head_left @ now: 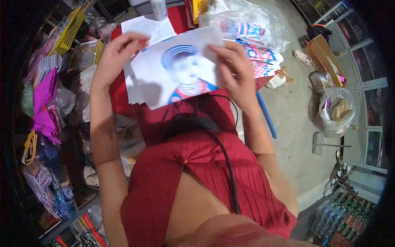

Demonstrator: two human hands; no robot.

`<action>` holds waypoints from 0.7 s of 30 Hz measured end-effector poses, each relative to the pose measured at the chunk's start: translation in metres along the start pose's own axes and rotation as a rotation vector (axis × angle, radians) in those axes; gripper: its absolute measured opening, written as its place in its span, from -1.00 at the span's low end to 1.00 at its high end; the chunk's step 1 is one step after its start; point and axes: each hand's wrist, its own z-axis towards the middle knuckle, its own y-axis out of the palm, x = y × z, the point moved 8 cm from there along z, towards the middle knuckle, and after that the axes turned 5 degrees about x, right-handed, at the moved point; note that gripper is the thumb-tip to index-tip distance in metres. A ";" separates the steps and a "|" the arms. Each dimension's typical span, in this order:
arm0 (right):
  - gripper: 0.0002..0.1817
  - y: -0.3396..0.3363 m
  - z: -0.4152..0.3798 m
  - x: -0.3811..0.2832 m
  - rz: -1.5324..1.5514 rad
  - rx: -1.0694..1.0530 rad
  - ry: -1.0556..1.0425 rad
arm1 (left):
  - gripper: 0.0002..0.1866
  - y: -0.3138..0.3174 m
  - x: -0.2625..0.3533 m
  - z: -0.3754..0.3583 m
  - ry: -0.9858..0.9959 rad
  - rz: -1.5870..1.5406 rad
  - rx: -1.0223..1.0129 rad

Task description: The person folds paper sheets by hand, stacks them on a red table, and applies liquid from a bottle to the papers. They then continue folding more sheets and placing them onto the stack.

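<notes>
A white printed sheet (pixel 154 90) with a blurred figure in blue and red lies tilted in front of me. My right hand (pixel 236 68) grips its right side, fingers bent over the printed face. At the sheet's upper left corner is my left hand (pixel 123 51), fingers loosely curved and fingertips close over the edge, a shadow falling on the paper below. Under the printed sheet, the edges of several white sheets (pixel 131 88) stick out at the left. These rest on a red surface (pixel 119 96) in front of my lap.
Behind the sheets stand a white bottle (pixel 159 10) and more white paper (pixel 142 26). At the back right, a clear plastic bag (pixel 263 16) lies over colorful printed packs (pixel 265 57). A yellow basket (pixel 68 35) and magenta packets (pixel 45 92) crowd the left; a cardboard box (pixel 325 53) is far right.
</notes>
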 end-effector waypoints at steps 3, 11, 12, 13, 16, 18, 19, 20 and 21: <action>-0.57 -0.065 -0.020 0.010 -0.029 0.048 0.149 | -0.69 0.047 0.071 0.042 0.475 0.240 0.051; -0.63 -0.125 -0.044 0.013 0.118 -0.008 0.310 | -0.82 0.167 0.087 0.117 0.624 1.014 -0.347; -0.63 -0.121 -0.037 0.013 0.123 -0.007 0.309 | -0.82 0.167 0.087 0.126 0.623 1.019 -0.348; -0.64 -0.111 -0.028 0.014 0.141 -0.085 0.300 | -0.84 0.157 0.089 0.138 0.557 0.901 -0.250; -0.64 -0.080 0.009 0.015 0.173 -0.236 0.139 | -0.83 0.138 0.096 0.157 0.624 0.698 -0.126; -0.65 -0.063 0.033 0.018 0.186 -0.308 -0.019 | -0.79 0.128 0.090 0.167 0.502 0.592 -0.113; -0.65 -0.058 0.045 0.026 0.184 -0.315 -0.029 | -0.74 0.126 0.087 0.169 0.331 0.560 -0.154; -0.65 -0.055 0.055 0.032 0.182 -0.321 -0.040 | -0.74 0.127 0.089 0.169 0.334 0.567 -0.151; -0.65 -0.055 0.060 0.045 0.207 -0.278 0.007 | -0.74 0.127 0.093 0.167 0.341 0.572 -0.122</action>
